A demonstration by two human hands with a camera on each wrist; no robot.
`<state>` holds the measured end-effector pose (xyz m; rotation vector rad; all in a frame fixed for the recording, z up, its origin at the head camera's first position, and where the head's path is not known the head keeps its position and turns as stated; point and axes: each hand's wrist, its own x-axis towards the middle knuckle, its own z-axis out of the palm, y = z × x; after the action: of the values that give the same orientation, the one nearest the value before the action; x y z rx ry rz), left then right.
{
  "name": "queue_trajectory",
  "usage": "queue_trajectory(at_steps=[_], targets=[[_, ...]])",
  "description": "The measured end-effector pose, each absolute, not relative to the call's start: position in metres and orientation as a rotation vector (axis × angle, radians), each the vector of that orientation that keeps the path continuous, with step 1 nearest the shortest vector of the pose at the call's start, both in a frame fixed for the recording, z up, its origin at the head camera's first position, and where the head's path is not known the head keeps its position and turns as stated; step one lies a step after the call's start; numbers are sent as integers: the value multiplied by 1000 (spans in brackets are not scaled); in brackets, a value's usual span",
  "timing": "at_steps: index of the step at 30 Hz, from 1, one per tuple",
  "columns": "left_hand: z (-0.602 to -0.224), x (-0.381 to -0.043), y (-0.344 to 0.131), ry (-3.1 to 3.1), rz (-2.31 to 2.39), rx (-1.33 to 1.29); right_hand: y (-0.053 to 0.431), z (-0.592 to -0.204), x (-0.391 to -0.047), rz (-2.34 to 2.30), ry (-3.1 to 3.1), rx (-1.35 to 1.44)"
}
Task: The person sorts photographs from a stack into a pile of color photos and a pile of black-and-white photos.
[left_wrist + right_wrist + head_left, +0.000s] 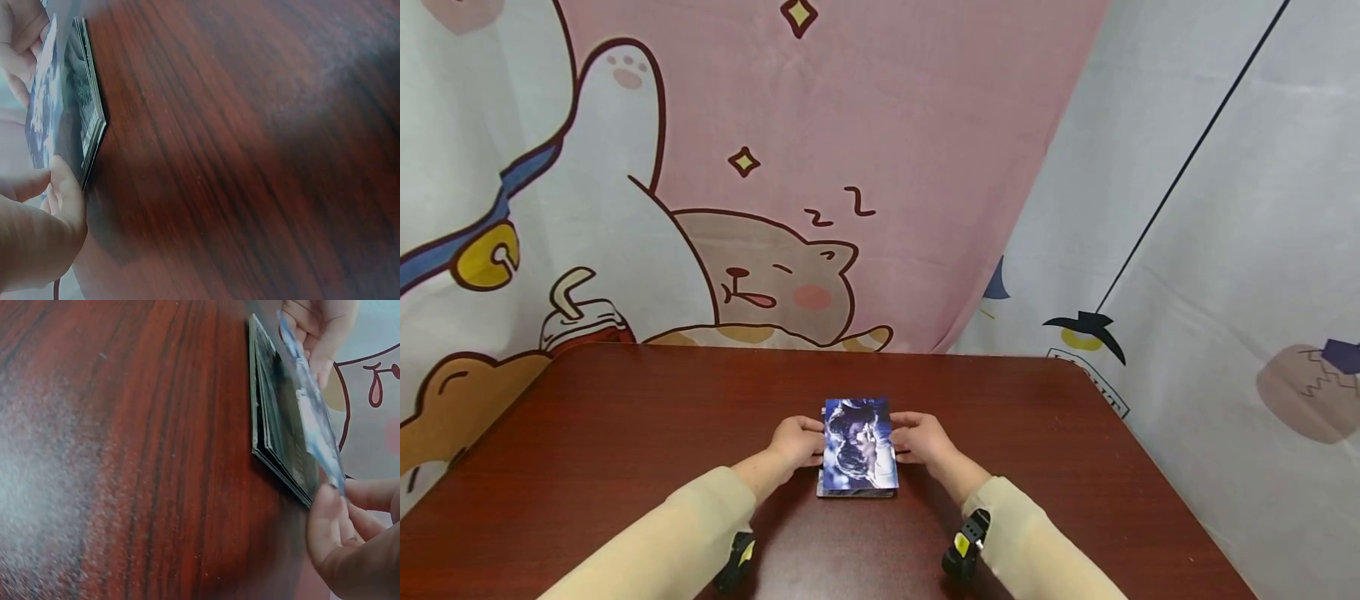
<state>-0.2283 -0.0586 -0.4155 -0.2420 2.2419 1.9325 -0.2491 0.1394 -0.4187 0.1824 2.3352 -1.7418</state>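
A blue-and-white picture card [859,443] is raised slightly over a stack of similar cards [94,128] on the table. My left hand [798,442] pinches the card's left edge between thumb and fingers. At the opposite edge, my right hand [923,437] pinches it the same way. The right wrist view shows a gap between the raised card and the stack [265,394], whose cards lie slightly uneven. Most of the stack's top is hidden under the card in the head view.
The brown wooden table [647,417] extends around the stack on all sides. Behind it hangs a cloth backdrop [925,150] with cartoon animals. Each wrist carries a dark strapped device [967,543] near the table's front.
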Motion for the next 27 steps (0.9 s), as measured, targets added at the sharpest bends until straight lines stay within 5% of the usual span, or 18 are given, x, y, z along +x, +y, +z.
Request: queue_trajectory(at_steps=[27], targets=[[-408, -234, -86, 2227, 1933, -260, 114, -412, -250, -1795, 2311, 152]])
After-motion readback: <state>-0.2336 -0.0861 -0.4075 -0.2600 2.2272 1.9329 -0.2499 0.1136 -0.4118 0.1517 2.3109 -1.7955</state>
